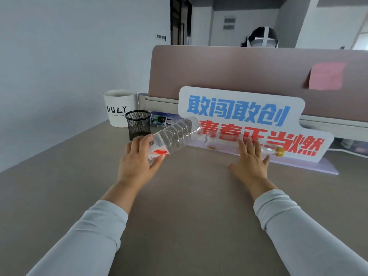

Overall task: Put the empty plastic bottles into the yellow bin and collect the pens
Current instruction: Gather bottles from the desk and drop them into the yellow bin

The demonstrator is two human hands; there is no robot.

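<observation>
bench (189, 206): bare work area, no yellow bin in view | sign (249, 124): propped behind | clear bottle (177, 136): lifted off the surface, left hand (137, 162) fingers clamped round its label end, likely for binning | yellow-capped bottle (270, 150): lies against sign foot, right hand (251, 162) fingers apart, reaching over it

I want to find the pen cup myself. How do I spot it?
Look at the big sign at the desk's far edge. Left of it stands a white bucket, with the pen cup just in front. The cup is black see-through mesh, smaller than the bucket.
</observation>
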